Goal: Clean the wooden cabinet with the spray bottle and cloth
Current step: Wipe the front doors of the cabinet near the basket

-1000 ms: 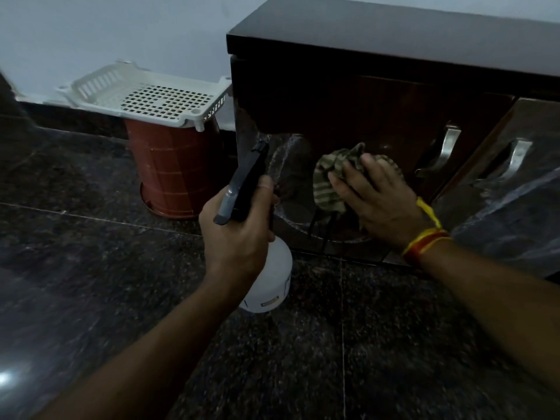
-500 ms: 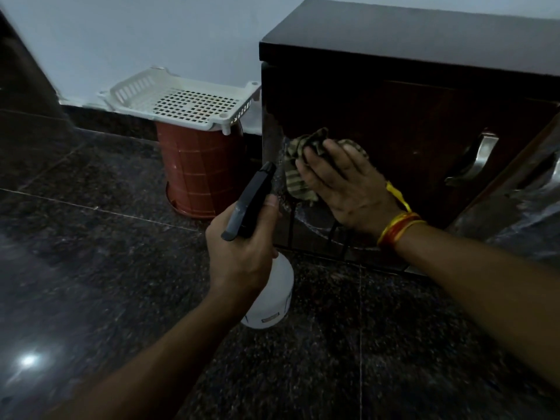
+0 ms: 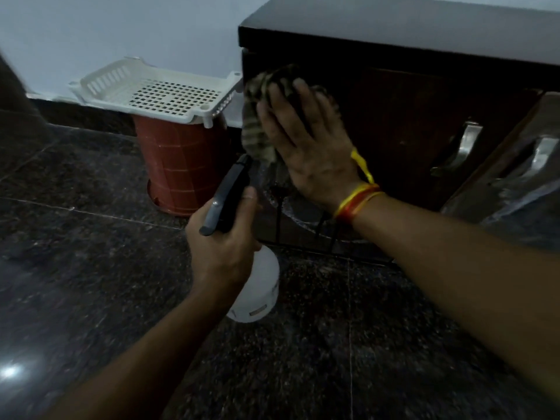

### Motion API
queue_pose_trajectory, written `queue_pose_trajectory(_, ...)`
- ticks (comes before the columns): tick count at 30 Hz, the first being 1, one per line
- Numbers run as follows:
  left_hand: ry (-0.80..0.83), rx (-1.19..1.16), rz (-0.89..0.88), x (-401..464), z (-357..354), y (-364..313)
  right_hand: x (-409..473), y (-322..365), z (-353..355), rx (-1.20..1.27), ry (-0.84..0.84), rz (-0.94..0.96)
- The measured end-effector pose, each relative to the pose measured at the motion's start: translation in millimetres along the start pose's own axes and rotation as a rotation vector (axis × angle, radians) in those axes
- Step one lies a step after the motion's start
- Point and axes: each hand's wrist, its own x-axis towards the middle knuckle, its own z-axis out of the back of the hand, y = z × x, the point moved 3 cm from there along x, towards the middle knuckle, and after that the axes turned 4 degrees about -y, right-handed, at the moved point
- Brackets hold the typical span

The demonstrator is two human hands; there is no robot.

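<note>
The cloth (image 3: 257, 128) has been moved higher, to the upper left corner of the cabinet (image 3: 409, 122) door, pressed flat under the right hand (image 3: 306, 147). The spray bottle (image 3: 242, 237) is still gripped by the left hand (image 3: 221, 241), fingers curled round its neck.

Pale wall (image 3: 106, 31); dark speckled stone floor (image 3: 91, 268), white perforated basket (image 3: 157, 92) atop red bucket (image 3: 181, 165); dim light

Support surface: dark speckled stone floor (image 3: 91, 268), polished, thin pale grout lines, glare spot at near left. Wooden cabinet (image 3: 409, 95) stands on floor at far right, base touching tiles. Red-brown ribbed bucket (image 3: 181, 168) stands on floor just left of cabinet, inverted, rim down. White perforated tray (image 3: 151, 92) rests atop bucket.
</note>
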Motion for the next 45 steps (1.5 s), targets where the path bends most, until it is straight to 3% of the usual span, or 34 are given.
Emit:
queue_pose_trajectory(3,-0.021,0.003,-0.012,5.3,4.2,-2.9,-14.2,9.9,-7.5,0.036,0.025,0.019)
queue_pose_trajectory(7,-0.033,0.007,-0.014,7.6,9.9,-4.0,-64.6,33.3,-23.1,0.076,0.204,0.19)
queue_pose_trajectory(10,-0.045,0.026,-0.002,5.4,14.9,-2.6,-79.1,45.6,-25.3,0.087,0.308,0.193)
queue_pose_trajectory(13,-0.041,0.029,0.0,5.1,15.1,-1.6,-55.0,42.2,-22.5,0.102,0.25,0.151)
queue_pose_trajectory(20,-0.04,0.002,-0.028,10.8,13.7,-4.5,-21.2,41.4,-14.5,0.11,0.051,-0.149)
queue_pose_trajectory(22,-0.044,-0.001,-0.02,12.5,15.4,-2.8,-40.3,54.5,-21.1,0.144,0.112,-0.175)
queue_pose_trajectory(27,-0.04,0.019,-0.015,12.0,22.7,0.8,-94.6,76.5,-35.3,0.138,0.355,0.036)
queue_pose_trajectory(30,-0.039,0.028,-0.019,11.2,23.4,3.2,-88.1,72.3,-32.0,0.118,0.303,0.031)
queue_pose_trajectory(34,-0.053,0.02,-0.011,9.7,15.8,7.7,-54.3,71.0,-26.2,0.125,0.101,-0.229)
queue_pose_trajectory(37,-0.077,0.004,-0.004,13.6,12.3,10.0,-53.4,82.7,-32.9,0.142,0.084,-0.317)
queue_pose_trajectory(43,-0.109,-0.006,-0.016,21.0,17.7,8.9,-129.5,113.5,-51.4,0.159,0.377,0.037)
queue_pose_trajectory(45,-0.094,0.011,-0.019,17.9,20.8,11.7,-135.3,116.4,-54.4,0.159,0.412,0.044)
